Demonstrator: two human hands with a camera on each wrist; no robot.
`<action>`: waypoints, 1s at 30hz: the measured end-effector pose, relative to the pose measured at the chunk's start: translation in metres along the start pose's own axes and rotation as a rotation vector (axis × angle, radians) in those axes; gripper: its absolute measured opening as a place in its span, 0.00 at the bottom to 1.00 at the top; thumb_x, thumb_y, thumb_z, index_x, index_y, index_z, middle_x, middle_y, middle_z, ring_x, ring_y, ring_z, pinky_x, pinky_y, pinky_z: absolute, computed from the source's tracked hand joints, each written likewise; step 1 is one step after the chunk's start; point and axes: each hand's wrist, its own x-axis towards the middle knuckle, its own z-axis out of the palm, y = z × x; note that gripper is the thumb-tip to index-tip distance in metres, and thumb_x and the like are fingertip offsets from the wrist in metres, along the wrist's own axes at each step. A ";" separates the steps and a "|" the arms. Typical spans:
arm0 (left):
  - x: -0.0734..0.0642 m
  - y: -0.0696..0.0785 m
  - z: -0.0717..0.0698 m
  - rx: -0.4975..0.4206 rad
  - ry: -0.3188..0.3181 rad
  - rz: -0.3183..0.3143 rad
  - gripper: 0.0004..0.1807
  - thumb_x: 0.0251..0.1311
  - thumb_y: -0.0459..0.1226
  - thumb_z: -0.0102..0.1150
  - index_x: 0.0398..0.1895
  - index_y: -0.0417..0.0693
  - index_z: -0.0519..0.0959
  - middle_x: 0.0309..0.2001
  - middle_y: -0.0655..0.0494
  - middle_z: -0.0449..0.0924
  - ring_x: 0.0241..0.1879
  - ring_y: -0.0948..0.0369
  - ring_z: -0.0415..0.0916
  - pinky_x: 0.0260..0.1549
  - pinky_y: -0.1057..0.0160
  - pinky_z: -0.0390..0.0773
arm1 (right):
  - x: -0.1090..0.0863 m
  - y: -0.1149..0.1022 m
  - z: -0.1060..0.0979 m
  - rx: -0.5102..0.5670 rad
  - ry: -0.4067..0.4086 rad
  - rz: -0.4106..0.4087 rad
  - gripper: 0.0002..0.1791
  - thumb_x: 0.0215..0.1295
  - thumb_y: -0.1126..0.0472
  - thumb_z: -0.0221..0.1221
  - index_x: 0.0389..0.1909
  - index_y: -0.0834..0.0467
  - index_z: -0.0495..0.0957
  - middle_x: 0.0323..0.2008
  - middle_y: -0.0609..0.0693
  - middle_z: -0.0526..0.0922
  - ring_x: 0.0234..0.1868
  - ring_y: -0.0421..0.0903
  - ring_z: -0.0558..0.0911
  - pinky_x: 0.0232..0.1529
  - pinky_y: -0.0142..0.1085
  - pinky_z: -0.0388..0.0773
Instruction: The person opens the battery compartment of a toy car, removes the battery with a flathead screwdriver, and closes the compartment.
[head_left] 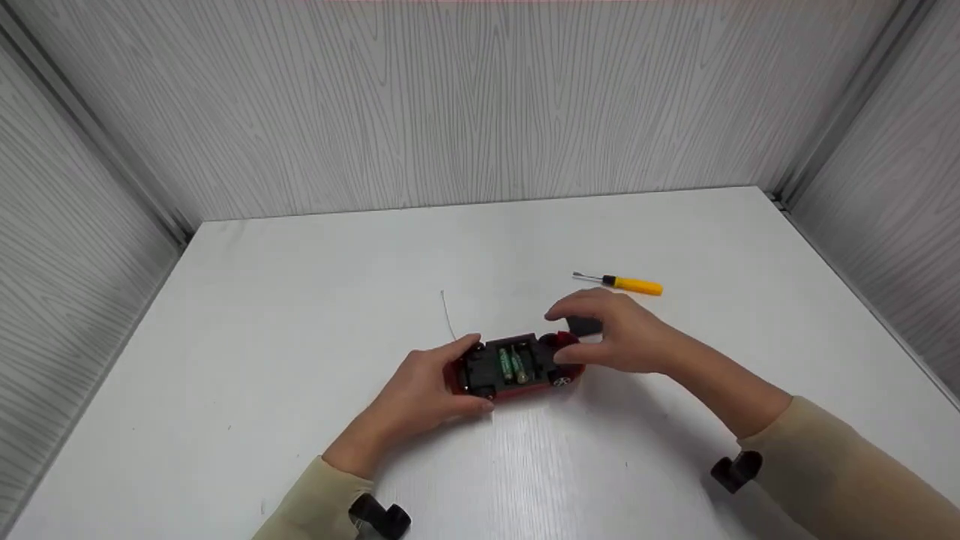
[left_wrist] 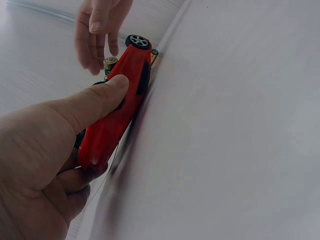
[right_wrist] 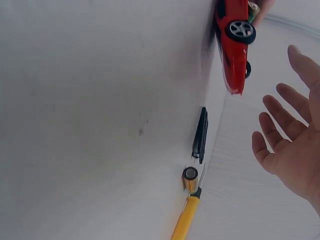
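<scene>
A red toy car [head_left: 484, 367] lies upside down on the white table, its black underside facing up. My left hand [head_left: 420, 390] grips its left end, with the thumb on one side and fingers on the other. Two green batteries [head_left: 519, 365] show in the uncovered battery compartment. The left wrist view has one battery end [left_wrist: 111, 63] sticking up above the car. Over the car's right end hovers my right hand [head_left: 619, 334], fingers loosely spread and holding nothing. The right wrist view shows this hand [right_wrist: 295, 140] apart from the car [right_wrist: 235, 55].
A flat black piece [head_left: 584, 325] lies partly hidden behind the right hand. Beyond it is a yellow-handled screwdriver [head_left: 637, 286]. Another battery [right_wrist: 190, 180] lies between them in the right wrist view. A thin antenna wire [head_left: 448, 315] reaches out from the car. Panels enclose the table's back and sides.
</scene>
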 end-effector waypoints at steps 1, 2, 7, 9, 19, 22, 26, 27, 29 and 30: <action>0.000 0.000 0.000 -0.003 0.000 0.001 0.53 0.52 0.51 0.84 0.80 0.52 0.69 0.68 0.54 0.79 0.65 0.58 0.76 0.67 0.51 0.72 | 0.002 -0.003 0.003 -0.011 -0.013 -0.009 0.28 0.64 0.49 0.75 0.64 0.50 0.84 0.64 0.46 0.81 0.69 0.51 0.74 0.68 0.54 0.73; 0.000 0.001 0.000 -0.005 0.000 0.003 0.53 0.52 0.51 0.84 0.80 0.52 0.69 0.68 0.54 0.79 0.64 0.58 0.76 0.67 0.51 0.72 | 0.004 -0.006 0.007 -0.023 -0.025 -0.020 0.28 0.64 0.48 0.75 0.64 0.50 0.84 0.65 0.46 0.81 0.69 0.51 0.74 0.67 0.54 0.74; 0.000 0.001 0.000 -0.001 0.002 0.025 0.52 0.52 0.51 0.84 0.80 0.51 0.69 0.69 0.54 0.79 0.64 0.59 0.76 0.67 0.52 0.72 | 0.012 -0.013 0.020 -0.061 -0.053 -0.093 0.26 0.64 0.50 0.76 0.61 0.52 0.85 0.64 0.49 0.80 0.69 0.52 0.73 0.66 0.54 0.75; 0.001 0.000 0.000 0.002 0.003 0.031 0.52 0.52 0.51 0.84 0.80 0.50 0.69 0.69 0.54 0.79 0.65 0.60 0.76 0.67 0.52 0.72 | 0.014 -0.014 0.024 -0.065 -0.064 -0.109 0.26 0.63 0.50 0.76 0.61 0.52 0.85 0.64 0.49 0.80 0.69 0.52 0.72 0.66 0.54 0.75; -0.001 -0.003 -0.001 0.018 0.000 0.037 0.52 0.53 0.52 0.83 0.80 0.49 0.69 0.70 0.52 0.78 0.66 0.58 0.75 0.68 0.51 0.72 | 0.022 -0.017 0.033 -0.072 -0.115 -0.078 0.26 0.65 0.50 0.75 0.62 0.52 0.85 0.68 0.52 0.78 0.71 0.53 0.71 0.68 0.55 0.73; -0.001 -0.002 -0.001 0.020 -0.002 0.039 0.52 0.54 0.51 0.83 0.80 0.49 0.69 0.70 0.51 0.78 0.66 0.57 0.76 0.68 0.51 0.72 | 0.023 -0.016 0.034 -0.076 -0.122 -0.073 0.26 0.65 0.49 0.75 0.62 0.53 0.85 0.68 0.51 0.78 0.71 0.53 0.72 0.69 0.55 0.72; -0.001 -0.002 -0.001 0.014 -0.001 0.041 0.52 0.54 0.51 0.83 0.80 0.49 0.69 0.70 0.52 0.78 0.66 0.58 0.76 0.68 0.51 0.72 | 0.023 -0.014 0.034 -0.078 -0.121 -0.076 0.26 0.64 0.49 0.75 0.61 0.53 0.86 0.67 0.51 0.78 0.71 0.53 0.72 0.69 0.55 0.72; 0.000 -0.001 -0.001 0.014 0.001 0.043 0.52 0.54 0.51 0.83 0.80 0.49 0.69 0.70 0.52 0.78 0.66 0.58 0.76 0.68 0.52 0.72 | 0.023 -0.014 0.035 -0.080 -0.118 -0.079 0.26 0.64 0.49 0.75 0.61 0.53 0.86 0.67 0.51 0.78 0.71 0.53 0.72 0.69 0.54 0.72; 0.000 -0.001 -0.001 0.012 0.002 0.042 0.52 0.53 0.51 0.83 0.80 0.48 0.69 0.69 0.53 0.78 0.66 0.59 0.76 0.68 0.52 0.72 | 0.023 -0.013 0.035 -0.081 -0.113 -0.087 0.26 0.64 0.48 0.75 0.60 0.54 0.86 0.67 0.52 0.78 0.70 0.53 0.72 0.69 0.54 0.72; 0.000 0.000 -0.001 0.010 0.002 0.042 0.52 0.53 0.50 0.84 0.80 0.48 0.69 0.69 0.52 0.78 0.66 0.58 0.76 0.68 0.52 0.72 | 0.023 -0.012 0.035 -0.083 -0.112 -0.091 0.26 0.64 0.48 0.75 0.60 0.54 0.86 0.67 0.52 0.78 0.70 0.53 0.73 0.69 0.54 0.72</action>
